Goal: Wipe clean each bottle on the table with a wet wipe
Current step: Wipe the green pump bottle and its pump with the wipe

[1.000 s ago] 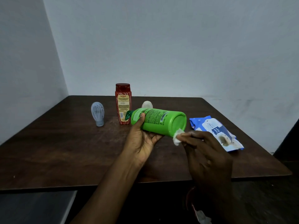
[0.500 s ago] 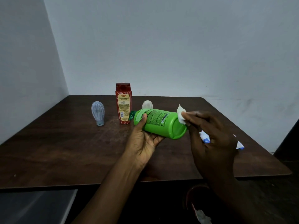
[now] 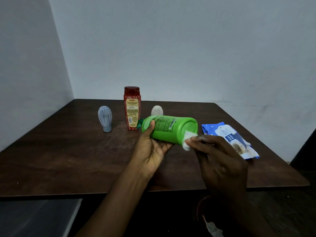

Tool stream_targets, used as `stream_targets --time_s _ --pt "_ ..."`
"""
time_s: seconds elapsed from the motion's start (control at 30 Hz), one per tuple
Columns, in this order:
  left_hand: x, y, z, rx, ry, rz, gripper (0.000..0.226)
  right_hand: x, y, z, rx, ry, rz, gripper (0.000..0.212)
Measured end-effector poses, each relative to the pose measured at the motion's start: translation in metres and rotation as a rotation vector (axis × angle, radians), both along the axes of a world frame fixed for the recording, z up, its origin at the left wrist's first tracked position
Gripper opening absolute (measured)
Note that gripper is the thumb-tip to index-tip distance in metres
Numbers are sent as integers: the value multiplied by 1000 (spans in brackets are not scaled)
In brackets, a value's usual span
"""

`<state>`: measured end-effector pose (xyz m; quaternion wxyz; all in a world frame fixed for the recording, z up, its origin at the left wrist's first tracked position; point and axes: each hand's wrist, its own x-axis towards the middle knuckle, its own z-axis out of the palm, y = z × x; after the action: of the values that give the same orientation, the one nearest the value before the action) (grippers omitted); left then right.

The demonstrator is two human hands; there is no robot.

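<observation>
While the left hand (image 3: 152, 151) grips the green bottle (image 3: 169, 130) from below, thumb curled over its label, the bottle lies on its side above the table (image 3: 68, 159), cap pointing toward the red bottle (image 3: 132, 108). At the green bottle's base, the right hand (image 3: 220, 161) pinches a white wipe (image 3: 188, 139) against the lower rim. Beyond the green bottle's cap stands the red bottle, with a pale one (image 3: 157, 111) just behind the green bottle. A bluish bottle (image 3: 105, 118) stands left of the red one. A blue wipe pack (image 3: 230, 137) lies right of the green bottle's base.
</observation>
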<state>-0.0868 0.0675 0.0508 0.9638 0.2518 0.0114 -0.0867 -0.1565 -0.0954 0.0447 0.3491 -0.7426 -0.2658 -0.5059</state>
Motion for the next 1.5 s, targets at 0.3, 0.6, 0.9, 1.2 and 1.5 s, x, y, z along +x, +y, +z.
stream_targets --time_s 0.3,0.6,0.9,1.2,1.5 --pt "-8 1 -3 222 -95 -75 40 14 -12 35 264 381 246 27" --pt "-3 16 -5 417 -247 8 47 11 -14 10 196 630 342 16" --pt "-4 17 -8 656 -356 -17 41 48 1 20 330 589 360 12" --pt "-7 23 -3 740 -400 -44 30 75 8 48 323 503 348 14" --pt "-10 27 1 826 -440 -35 31 84 7 67 279 467 341 12"
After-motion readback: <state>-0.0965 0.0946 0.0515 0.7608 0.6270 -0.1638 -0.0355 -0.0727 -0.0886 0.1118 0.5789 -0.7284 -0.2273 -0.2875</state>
